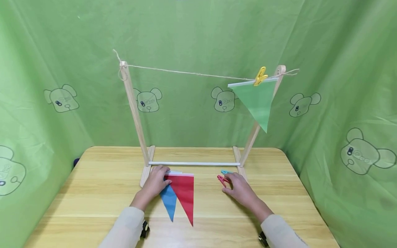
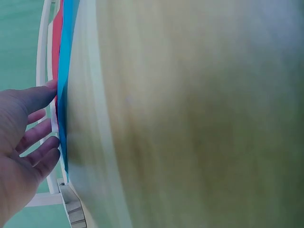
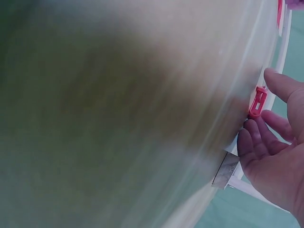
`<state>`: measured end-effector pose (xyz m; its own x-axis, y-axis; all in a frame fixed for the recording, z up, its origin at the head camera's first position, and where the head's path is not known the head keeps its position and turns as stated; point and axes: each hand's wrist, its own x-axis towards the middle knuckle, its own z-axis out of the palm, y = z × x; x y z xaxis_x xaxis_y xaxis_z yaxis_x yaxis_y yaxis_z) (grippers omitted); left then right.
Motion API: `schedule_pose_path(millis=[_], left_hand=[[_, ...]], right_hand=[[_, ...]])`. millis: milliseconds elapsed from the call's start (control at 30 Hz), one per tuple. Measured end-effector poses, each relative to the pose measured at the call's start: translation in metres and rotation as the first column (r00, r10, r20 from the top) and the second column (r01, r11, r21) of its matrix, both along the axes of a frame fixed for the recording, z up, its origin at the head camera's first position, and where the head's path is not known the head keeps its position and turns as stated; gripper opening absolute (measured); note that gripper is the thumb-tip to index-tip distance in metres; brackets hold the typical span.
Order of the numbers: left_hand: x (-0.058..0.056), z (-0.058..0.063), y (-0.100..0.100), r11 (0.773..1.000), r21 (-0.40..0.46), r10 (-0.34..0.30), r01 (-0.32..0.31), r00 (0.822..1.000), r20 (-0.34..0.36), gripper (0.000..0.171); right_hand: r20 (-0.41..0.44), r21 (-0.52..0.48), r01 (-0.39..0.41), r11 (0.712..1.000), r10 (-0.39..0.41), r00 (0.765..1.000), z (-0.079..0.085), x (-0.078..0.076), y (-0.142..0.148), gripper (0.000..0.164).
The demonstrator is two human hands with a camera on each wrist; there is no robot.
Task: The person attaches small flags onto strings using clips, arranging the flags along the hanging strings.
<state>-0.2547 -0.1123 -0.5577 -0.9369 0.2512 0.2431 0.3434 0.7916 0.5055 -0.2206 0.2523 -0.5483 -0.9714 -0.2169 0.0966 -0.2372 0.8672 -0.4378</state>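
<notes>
A red pennant [image 1: 183, 193] with a white top band lies on the table, overlapping a blue pennant [image 1: 169, 201]. My left hand [image 1: 157, 181] rests at their upper left corner. Its thumb touches the red pennant, with the other fingers spread at the top edge. In the left wrist view the blue pennant [image 2: 68, 71] shows edge-on beside the fingertips. My right hand [image 1: 240, 190] reaches over a red clothespin [image 1: 222, 179], thumb and fingers apart on either side of it. Just behind lies a light blue clothespin [image 1: 226, 172], partly hidden by the fingers.
A wooden frame [image 1: 134, 103] stands at the back of the table [image 1: 93, 193], a white bar [image 1: 192, 163] along its base. From the string [image 1: 186, 72] between its posts hangs a green pennant [image 1: 258, 100], clipped by a yellow clothespin [image 1: 260, 76]. Green curtains [image 1: 192, 34] surround the table.
</notes>
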Motion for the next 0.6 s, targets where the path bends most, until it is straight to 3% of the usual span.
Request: schedule_pose_path(millis=[600], left_hand=[[-0.0021,0.0035,0.0047,0.999,0.022,-0.038,0.037,0.998,0.047,0.026]], right_hand=[[0.061,0.051,0.059,0.997,-0.062,0.996,-0.0014,0.001,-0.0049,0.053]])
